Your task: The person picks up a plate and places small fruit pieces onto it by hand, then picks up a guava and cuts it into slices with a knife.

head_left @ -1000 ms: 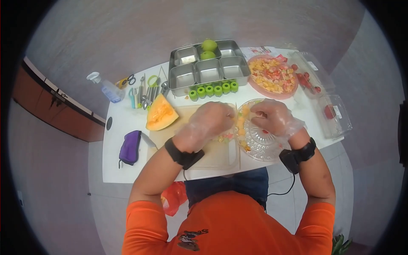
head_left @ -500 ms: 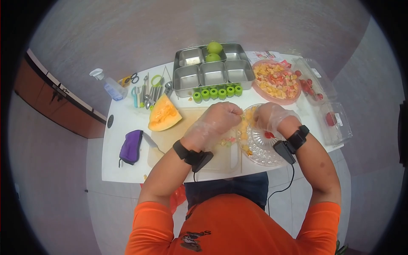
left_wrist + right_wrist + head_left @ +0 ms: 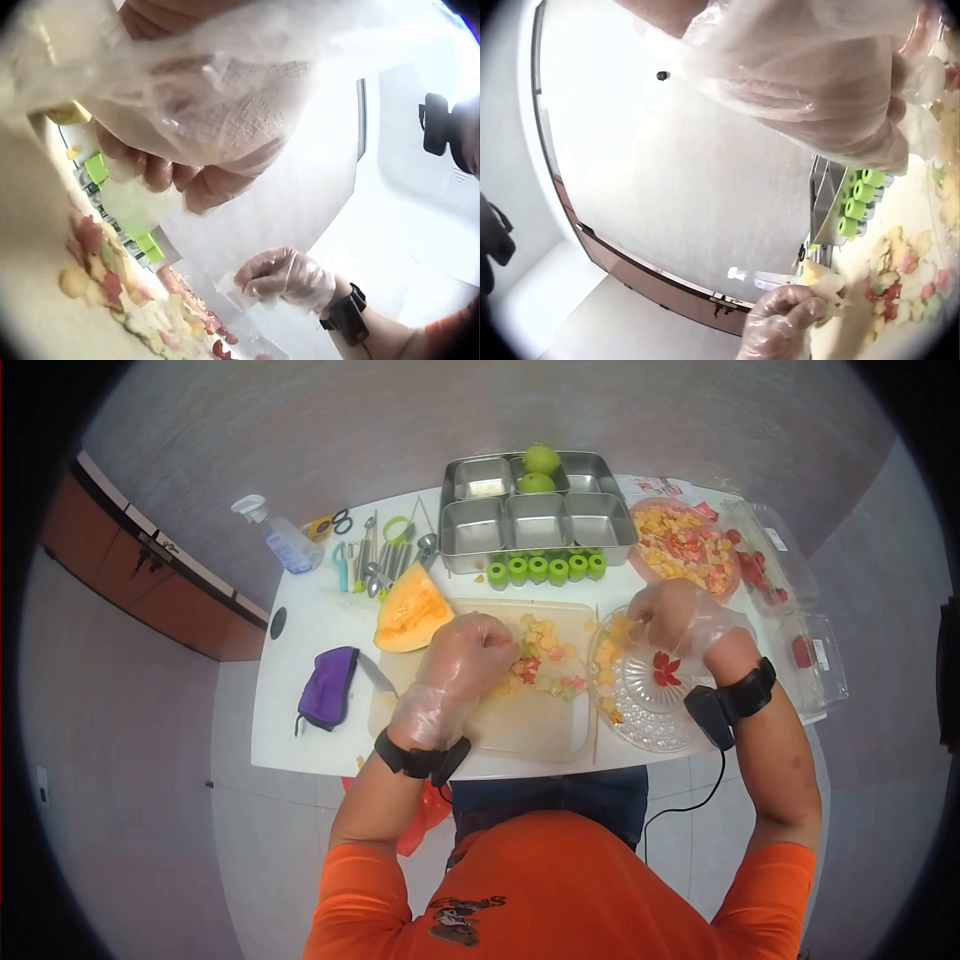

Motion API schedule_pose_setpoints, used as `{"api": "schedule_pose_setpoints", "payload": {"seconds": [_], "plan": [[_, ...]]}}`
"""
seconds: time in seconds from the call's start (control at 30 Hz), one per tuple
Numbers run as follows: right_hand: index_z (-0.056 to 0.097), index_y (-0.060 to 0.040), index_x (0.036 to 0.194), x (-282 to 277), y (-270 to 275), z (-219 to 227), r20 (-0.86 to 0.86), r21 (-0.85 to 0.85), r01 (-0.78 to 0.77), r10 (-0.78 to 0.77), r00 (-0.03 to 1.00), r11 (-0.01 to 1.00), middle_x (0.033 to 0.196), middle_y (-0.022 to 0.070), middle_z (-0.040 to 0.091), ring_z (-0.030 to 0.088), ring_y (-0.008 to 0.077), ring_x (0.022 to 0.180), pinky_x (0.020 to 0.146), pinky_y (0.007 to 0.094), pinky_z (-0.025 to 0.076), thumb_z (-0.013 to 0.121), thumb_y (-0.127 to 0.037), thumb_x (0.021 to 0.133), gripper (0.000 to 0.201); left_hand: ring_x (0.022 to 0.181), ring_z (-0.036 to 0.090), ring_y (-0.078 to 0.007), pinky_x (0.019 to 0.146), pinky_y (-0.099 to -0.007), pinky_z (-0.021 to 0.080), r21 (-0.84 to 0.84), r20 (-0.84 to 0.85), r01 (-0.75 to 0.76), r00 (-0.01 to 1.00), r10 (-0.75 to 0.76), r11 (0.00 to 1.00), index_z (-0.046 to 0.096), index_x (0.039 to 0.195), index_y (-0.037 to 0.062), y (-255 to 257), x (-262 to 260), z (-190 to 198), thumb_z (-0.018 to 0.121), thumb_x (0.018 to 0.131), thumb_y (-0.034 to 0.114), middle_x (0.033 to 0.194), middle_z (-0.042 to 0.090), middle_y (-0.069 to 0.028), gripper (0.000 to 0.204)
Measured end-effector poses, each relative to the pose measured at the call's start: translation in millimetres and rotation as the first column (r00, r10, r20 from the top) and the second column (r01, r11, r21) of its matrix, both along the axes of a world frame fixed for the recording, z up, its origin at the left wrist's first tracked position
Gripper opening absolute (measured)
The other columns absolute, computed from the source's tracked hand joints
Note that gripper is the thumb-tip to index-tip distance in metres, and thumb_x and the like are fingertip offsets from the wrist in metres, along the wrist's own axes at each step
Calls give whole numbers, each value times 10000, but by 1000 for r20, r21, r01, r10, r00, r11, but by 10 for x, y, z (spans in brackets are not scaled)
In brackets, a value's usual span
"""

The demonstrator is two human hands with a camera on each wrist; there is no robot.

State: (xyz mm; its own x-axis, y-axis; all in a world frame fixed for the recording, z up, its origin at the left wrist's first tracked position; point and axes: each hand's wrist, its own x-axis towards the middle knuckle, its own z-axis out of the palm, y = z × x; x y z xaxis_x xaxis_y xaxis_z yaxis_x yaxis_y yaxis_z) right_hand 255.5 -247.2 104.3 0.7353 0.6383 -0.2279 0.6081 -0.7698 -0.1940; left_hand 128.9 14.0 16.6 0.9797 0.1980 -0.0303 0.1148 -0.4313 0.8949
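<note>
In a clear glove, my left hand (image 3: pixel 460 670) hovers over the cutting board (image 3: pixel 520 735), left of small cut fruit pieces (image 3: pixel 540 660). Its fingers curl inward in the left wrist view, and nothing shows in them. My gloved right hand (image 3: pixel 682 618) is at the upper part of the clear glass plate (image 3: pixel 655 725), fingers bent down; whether they pinch a piece cannot be seen. Yellowish fruit pieces (image 3: pixel 606 655) line the plate's left side, and a red flower-like piece (image 3: pixel 665 669) lies near its middle. Loose glove film hides the fingertips in both wrist views.
A melon wedge (image 3: pixel 412 612), purple pouch (image 3: pixel 328 687) and knife (image 3: pixel 375 672) lie left. Behind are a metal tray (image 3: pixel 540 563), green-topped cutters (image 3: pixel 538 571) and tools. A pink plate of fruit (image 3: pixel 685 550) and clear boxes (image 3: pixel 812 660) stand right.
My left hand has moved left from the glass plate's edge, uncovering fruit pieces on the board. My right hand stays over the plate, a little farther back. The head view has shifted.
</note>
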Motion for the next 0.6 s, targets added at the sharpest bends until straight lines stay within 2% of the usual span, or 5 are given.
{"api": "schedule_pose_setpoints", "payload": {"seconds": [0.17, 0.33, 0.4, 0.5, 0.6], "plan": [[738, -85, 984, -65, 303, -354, 89, 120, -163, 153, 984, 979, 983, 148, 699, 668, 319, 958, 843, 397, 520, 725, -258, 760, 284, 763, 642, -218, 703, -333, 519, 351, 223, -122, 974, 44, 928, 699, 922, 0, -78, -234, -131, 762, 765, 134, 828, 654, -118, 216], [735, -106, 991, 70, 687, -625, 107, -35, -191, 194, 975, 981, 977, 150, 702, 674, 324, 946, 834, 412, 529, 672, -210, 749, 271, 746, 633, -242, 687, -344, 507, 318, 294, -142, 955, 45, 938, 704, 946, 6, -81, -465, -367, 768, 750, 147, 845, 659, -126, 250], [747, -118, 1027, 218, 759, -580, 27, -300, -181, 198, 980, 937, 1026, 161, 721, 687, 341, 972, 834, 410, 549, 677, -220, 778, 278, 789, 624, -355, 732, -435, 501, 262, 262, -159, 961, 88, 952, 699, 955, 24, -99, -523, -411, 713, 767, 123, 830, 645, -153, 213], [749, -120, 1020, 304, 630, -625, -19, -315, -181, 185, 983, 932, 1007, 166, 724, 693, 350, 946, 819, 413, 553, 652, -197, 785, 266, 731, 612, -252, 680, -364, 497, 131, 375, -202, 916, 141, 971, 689, 967, 11, -78, -563, -568, 739, 760, 83, 836, 631, -117, 225], [732, -108, 958, 211, 453, -605, 90, -139, -176, 190, 978, 974, 963, 168, 708, 685, 350, 907, 793, 419, 542, 625, -189, 813, 198, 747, 602, -346, 689, -428, 483, 119, 414, -201, 900, 135, 972, 666, 880, 33, -133, -582, -498, 699, 751, 44, 794, 620, -143, 134]]}}
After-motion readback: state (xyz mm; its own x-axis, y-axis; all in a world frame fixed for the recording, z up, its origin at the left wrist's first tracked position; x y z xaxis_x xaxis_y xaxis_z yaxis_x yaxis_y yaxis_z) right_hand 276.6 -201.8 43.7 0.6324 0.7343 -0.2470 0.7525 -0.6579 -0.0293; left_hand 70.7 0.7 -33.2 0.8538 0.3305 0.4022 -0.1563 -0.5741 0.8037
